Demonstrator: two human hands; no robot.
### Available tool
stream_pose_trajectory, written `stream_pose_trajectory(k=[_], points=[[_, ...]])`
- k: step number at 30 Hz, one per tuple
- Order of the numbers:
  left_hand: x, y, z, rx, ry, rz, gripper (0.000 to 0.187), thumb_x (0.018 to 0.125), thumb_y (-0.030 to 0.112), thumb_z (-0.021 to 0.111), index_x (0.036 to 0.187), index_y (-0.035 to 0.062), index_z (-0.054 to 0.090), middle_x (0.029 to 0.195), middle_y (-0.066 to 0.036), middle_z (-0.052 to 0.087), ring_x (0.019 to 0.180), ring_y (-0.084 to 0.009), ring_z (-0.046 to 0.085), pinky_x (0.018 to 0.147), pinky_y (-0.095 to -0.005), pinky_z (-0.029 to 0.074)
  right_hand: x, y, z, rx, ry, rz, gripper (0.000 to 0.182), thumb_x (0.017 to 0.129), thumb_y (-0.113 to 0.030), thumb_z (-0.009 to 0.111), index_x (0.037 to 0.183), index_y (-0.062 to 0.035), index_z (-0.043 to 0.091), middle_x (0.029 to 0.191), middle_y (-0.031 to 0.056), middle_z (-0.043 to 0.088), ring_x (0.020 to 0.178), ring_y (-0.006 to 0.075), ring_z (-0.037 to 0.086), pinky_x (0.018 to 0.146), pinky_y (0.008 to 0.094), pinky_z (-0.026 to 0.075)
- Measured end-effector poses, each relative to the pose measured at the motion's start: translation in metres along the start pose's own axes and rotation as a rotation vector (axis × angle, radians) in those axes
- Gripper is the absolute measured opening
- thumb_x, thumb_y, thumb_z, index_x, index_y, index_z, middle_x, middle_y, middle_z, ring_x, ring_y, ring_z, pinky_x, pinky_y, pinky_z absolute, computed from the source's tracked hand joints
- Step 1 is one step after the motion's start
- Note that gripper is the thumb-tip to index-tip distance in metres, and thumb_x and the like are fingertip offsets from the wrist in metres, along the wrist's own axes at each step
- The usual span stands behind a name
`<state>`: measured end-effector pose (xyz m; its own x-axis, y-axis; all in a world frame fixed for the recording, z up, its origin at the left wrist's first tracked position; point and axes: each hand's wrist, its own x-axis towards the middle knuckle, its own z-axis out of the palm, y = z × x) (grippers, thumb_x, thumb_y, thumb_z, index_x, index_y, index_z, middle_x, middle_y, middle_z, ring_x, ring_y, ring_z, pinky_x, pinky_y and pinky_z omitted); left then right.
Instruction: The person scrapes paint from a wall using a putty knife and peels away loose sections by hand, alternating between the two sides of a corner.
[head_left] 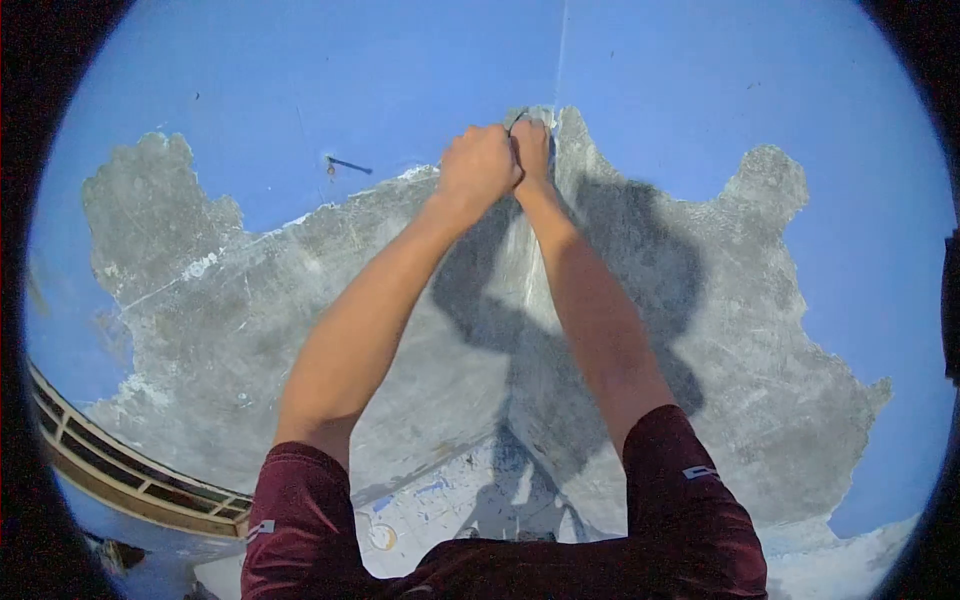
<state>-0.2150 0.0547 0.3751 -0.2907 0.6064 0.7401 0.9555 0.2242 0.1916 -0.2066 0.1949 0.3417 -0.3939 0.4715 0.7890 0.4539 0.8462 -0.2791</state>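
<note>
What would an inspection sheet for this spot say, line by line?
Surface: blue painted wall meeting at a corner, with a large ragged grey bare patch.
Job's things: thin dark item between the hands, mostly hidden; kind unclear.
Clutter: blue flecks and a round pale item low down.
Grippers: no robot; bare left hand and right hand, raised at the corner, fingers curled.
Cables: nothing seen for certain.
Surroundings: pale barred frame at lower left; small wall fixture.
</note>
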Motion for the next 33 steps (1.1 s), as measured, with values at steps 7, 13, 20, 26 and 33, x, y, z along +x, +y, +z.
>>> stream_pose_trajectory(k=[7,13,20,26,33], points=[[-0.005,0.028,-0.01,0.045,-0.005,0.055,0.025,0.076,0.018,0.065,0.081,-0.0066,0.064,0.077,-0.029,0.064,0.076,-0.0448,0.065,0.068,-0.0493,0.054,-0.001,0.019,0.006,0.266,-0.082,-0.036,0.027,0.08,-0.022,0.056,0.078,0.0038,0.063,0.087,0.0254,0.06,0.092,0.0399,0.056,0.08,0.0469,0.045],[0.022,0.021,0.016,-0.014,0.015,0.014,0.019,0.07,0.013,0.068,0.076,-0.0055,0.065,0.076,-0.029,0.063,0.076,-0.0445,0.065,0.068,-0.0494,0.054,0.017,0.034,0.009,0.226,0.141,0.026,0.028,0.077,-0.021,0.06,0.078,0.0071,0.063,0.088,0.0287,0.06,0.09,0.042,0.058,0.08,0.0483,0.045],[0.034,0.039,0.032,-0.048,0.04,0.038,0.022,0.075,0.015,0.063,0.074,-0.0066,0.064,0.074,-0.03,0.062,0.073,-0.0459,0.064,0.068,-0.0495,0.053,0.023,0.059,0.009,0.285,0.069,0.08,0.023,0.078,-0.015,0.058,0.079,0.007,0.064,0.088,0.026,0.06,0.099,0.0395,0.053,0.086,0.0466,0.043],[0.013,0.013,0.031,-0.015,0.023,-0.003,0.028,0.081,0.021,0.061,0.074,-0.0064,0.064,0.076,-0.031,0.062,0.072,-0.046,0.063,0.068,-0.0502,0.053,0.007,0.034,-0.002,-0.044,-0.116,0.03,0.019,0.079,-0.012,0.057,0.08,0.0055,0.065,0.094,0.0233,0.059,0.099,0.0372,0.054,0.086,0.0447,0.043],[-0.012,-0.002,-0.034,0.069,0.062,-0.076,0.032,0.082,0.024,0.061,0.073,-0.0057,0.064,0.073,-0.031,0.061,0.073,-0.0467,0.062,0.068,-0.0502,0.052,-0.006,-0.042,-0.001,0.104,0.238,-0.067,0.02,0.079,-0.013,0.054,0.077,0.0059,0.06,0.09,0.0254,0.059,0.096,0.0399,0.053,0.091,0.0444,0.04]])
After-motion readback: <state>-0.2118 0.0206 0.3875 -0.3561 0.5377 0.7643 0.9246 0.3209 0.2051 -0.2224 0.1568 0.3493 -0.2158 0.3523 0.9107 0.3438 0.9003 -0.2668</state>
